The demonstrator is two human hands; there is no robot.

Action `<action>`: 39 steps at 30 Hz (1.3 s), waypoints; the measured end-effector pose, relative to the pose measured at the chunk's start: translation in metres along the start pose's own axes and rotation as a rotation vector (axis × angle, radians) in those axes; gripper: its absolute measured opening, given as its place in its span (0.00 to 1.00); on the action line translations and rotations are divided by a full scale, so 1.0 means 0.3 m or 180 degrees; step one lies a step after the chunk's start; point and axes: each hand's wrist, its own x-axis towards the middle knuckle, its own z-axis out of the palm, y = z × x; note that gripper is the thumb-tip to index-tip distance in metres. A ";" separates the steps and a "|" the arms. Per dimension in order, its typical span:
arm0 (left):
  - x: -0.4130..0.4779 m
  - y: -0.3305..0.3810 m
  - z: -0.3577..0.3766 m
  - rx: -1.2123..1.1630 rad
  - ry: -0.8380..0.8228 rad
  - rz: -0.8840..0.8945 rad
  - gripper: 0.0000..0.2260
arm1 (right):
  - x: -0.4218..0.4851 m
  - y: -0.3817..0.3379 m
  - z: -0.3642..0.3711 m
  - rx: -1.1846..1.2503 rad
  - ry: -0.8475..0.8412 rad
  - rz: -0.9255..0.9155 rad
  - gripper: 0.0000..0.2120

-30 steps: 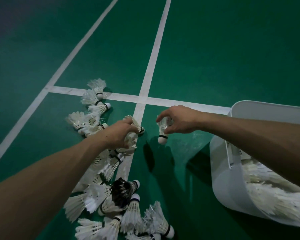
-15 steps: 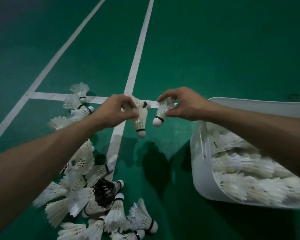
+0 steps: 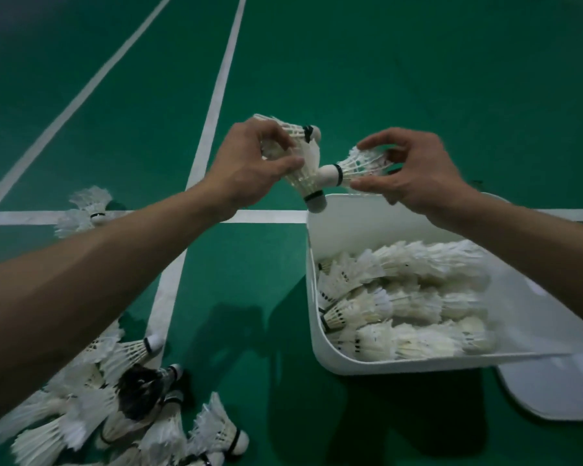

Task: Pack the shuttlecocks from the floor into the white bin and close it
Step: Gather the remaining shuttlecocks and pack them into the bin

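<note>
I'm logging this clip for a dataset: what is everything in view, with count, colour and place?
Court floor: green, white lines, throughout.
Bin: one, white, right, open.
Packed shuttlecocks: many, white, inside the bin.
Flat panel: one, white, floor beside bin, lower right.
Floor pile: many shuttlecocks, white, lower left.
Dark shuttlecock: one, black-feathered, in that pile.
Stray shuttlecocks: few, white, left, by the cross line.
Paired shuttlecocks: two, white, held, centre.
Single shuttlecock: one, white, held right of the pair.
Left hand: grips the pair, centre.
Right hand: pinches the single, above bin's far edge.
</note>
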 end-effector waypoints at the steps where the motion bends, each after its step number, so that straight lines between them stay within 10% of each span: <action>1: -0.001 0.017 0.031 0.0039 -0.0024 0.0066 0.06 | -0.017 0.018 -0.029 -0.0046 0.0050 0.0060 0.23; 16: -0.003 0.048 0.334 0.0944 -0.0613 0.0491 0.08 | -0.233 0.287 0.027 -0.0634 -0.1549 0.1164 0.19; 39: -0.017 0.018 0.331 0.0684 -0.0708 0.0552 0.06 | -0.203 0.315 0.252 -0.0656 -0.1966 0.1061 0.21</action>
